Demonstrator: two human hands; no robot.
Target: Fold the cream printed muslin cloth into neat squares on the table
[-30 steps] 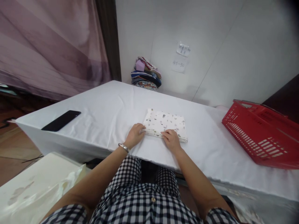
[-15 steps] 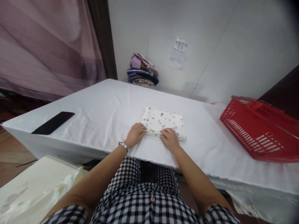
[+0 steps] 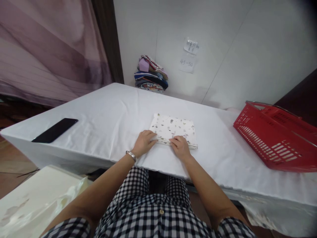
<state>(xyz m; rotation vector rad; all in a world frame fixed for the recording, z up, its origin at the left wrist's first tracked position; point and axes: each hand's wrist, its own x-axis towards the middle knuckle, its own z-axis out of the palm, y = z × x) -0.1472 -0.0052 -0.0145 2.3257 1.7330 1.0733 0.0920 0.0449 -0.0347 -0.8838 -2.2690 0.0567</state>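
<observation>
White cotton cloth, folded into a flat rectangle with small scattered prints (image 3: pixel 173 127), lies on the white-draped table (image 3: pixel 111 112) near the middle of its front edge, long axis running left-right along that edge. Both hands sit at the cloth's near long side: left hand (image 3: pixel 143 142) at the near left corner, fingers curled over the edge and apparently pinching the layers; right hand (image 3: pixel 180 147) just beside it toward the middle of the near edge, fingertips pressed down on the fold, not clenched. Cloth lies directly ahead of both hands, away from the body; hands are about equally close, near right corner left uncovered. Silver bracelet (image 3: pixel 131 155) on left wrist. Black flat phone (image 3: pixel 54 130) near the table's left front corner, well apart. Red plastic basket (image 3: pixel 274 142) tilted at the right edge. Stack of folded coloured fabrics (image 3: pixel 151 74) at the far edge against the wall. Compared with a second ago, hands and cloth keep the same hold and place; only the view has tipped slightly, phone and basket sliding a bit in frame.
</observation>
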